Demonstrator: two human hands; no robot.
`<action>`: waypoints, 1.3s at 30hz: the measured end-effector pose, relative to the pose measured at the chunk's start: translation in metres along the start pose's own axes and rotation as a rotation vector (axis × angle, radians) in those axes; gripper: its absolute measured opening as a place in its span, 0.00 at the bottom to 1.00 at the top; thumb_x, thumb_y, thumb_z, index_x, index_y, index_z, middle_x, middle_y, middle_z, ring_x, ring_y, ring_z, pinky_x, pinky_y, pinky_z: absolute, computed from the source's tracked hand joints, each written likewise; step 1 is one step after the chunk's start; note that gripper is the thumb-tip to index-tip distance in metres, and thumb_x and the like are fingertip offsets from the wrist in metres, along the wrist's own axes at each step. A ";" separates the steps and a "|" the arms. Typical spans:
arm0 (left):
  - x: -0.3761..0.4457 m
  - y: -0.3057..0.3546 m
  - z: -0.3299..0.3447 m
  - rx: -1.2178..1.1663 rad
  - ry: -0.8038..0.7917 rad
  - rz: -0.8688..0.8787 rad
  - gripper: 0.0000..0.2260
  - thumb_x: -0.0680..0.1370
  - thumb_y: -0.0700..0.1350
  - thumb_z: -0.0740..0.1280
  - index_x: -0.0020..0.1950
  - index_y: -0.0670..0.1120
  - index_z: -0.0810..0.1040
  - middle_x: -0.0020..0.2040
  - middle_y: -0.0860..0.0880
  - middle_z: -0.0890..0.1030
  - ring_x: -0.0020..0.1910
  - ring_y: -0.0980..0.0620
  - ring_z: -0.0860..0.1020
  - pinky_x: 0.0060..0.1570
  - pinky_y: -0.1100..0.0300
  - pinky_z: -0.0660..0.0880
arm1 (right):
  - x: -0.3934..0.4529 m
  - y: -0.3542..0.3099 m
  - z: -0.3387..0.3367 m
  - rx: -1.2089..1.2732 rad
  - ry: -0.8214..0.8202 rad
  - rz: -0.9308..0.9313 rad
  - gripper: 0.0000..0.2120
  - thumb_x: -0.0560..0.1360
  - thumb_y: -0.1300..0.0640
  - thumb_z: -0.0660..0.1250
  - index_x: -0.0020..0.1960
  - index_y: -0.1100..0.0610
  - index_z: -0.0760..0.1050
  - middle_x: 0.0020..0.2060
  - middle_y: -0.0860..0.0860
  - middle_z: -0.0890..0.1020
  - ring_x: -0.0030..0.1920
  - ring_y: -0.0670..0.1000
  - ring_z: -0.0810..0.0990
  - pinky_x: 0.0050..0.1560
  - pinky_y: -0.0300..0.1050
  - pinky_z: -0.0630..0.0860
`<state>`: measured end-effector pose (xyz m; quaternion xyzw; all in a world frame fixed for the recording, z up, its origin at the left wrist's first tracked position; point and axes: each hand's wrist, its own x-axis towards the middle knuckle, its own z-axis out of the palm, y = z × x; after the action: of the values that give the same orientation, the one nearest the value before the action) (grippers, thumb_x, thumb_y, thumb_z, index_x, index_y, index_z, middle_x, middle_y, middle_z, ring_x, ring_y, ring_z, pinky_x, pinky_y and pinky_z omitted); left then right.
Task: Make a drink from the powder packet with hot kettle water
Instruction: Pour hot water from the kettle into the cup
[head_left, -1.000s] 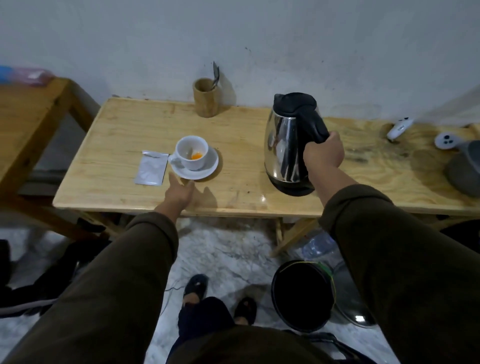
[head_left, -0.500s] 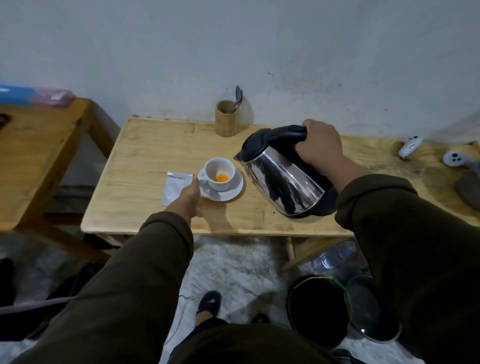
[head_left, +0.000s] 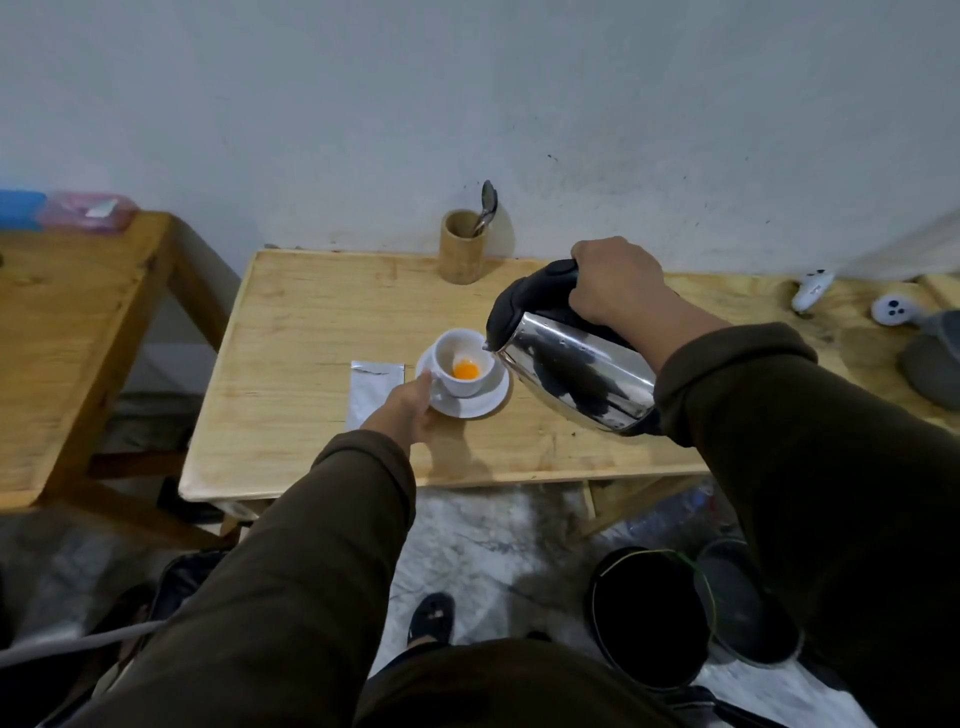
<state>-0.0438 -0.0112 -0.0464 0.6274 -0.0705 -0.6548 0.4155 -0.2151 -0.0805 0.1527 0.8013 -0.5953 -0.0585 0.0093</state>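
Observation:
A white cup (head_left: 464, 364) with orange powder at its bottom stands on a white saucer (head_left: 480, 402) on the wooden table (head_left: 311, 405). My left hand (head_left: 405, 410) grips the saucer's near-left edge by the cup handle. My right hand (head_left: 615, 283) is closed on the black handle of a steel kettle (head_left: 576, 374), which is tilted left with its spout just over the cup's right rim. A silver powder packet (head_left: 371, 387), torn at the top, lies flat to the left of the saucer.
A wooden holder (head_left: 462, 253) with a spoon stands at the back by the wall. White controllers (head_left: 810, 291) and a grey object (head_left: 935, 364) lie at the far right. A second wooden table (head_left: 67, 332) stands left. A black pot (head_left: 649, 613) sits on the floor.
My right hand has lifted the kettle, carried it left and tipped its spout to the cup's rim. My left hand has moved up and taken hold of the saucer's edge.

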 end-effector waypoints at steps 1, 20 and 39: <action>0.002 0.000 -0.001 -0.013 0.007 -0.001 0.29 0.80 0.59 0.57 0.73 0.40 0.67 0.68 0.38 0.74 0.62 0.40 0.75 0.63 0.45 0.71 | 0.000 -0.003 -0.001 -0.012 -0.009 0.002 0.11 0.76 0.62 0.60 0.57 0.60 0.72 0.54 0.59 0.78 0.53 0.61 0.77 0.45 0.48 0.69; 0.002 0.003 -0.004 -0.001 0.045 -0.040 0.22 0.81 0.54 0.58 0.69 0.41 0.70 0.54 0.43 0.77 0.50 0.45 0.77 0.61 0.46 0.72 | -0.003 -0.023 -0.012 -0.087 -0.060 0.051 0.13 0.75 0.63 0.62 0.60 0.61 0.72 0.56 0.59 0.77 0.57 0.61 0.76 0.55 0.51 0.72; 0.002 0.003 -0.004 -0.012 0.045 -0.045 0.22 0.81 0.52 0.59 0.70 0.41 0.69 0.66 0.41 0.77 0.61 0.44 0.77 0.64 0.49 0.72 | -0.002 -0.020 -0.012 -0.090 -0.090 0.089 0.13 0.75 0.63 0.62 0.59 0.60 0.72 0.51 0.58 0.76 0.55 0.60 0.76 0.54 0.50 0.72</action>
<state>-0.0388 -0.0129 -0.0467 0.6408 -0.0432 -0.6501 0.4060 -0.1952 -0.0737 0.1634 0.7692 -0.6271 -0.1210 0.0211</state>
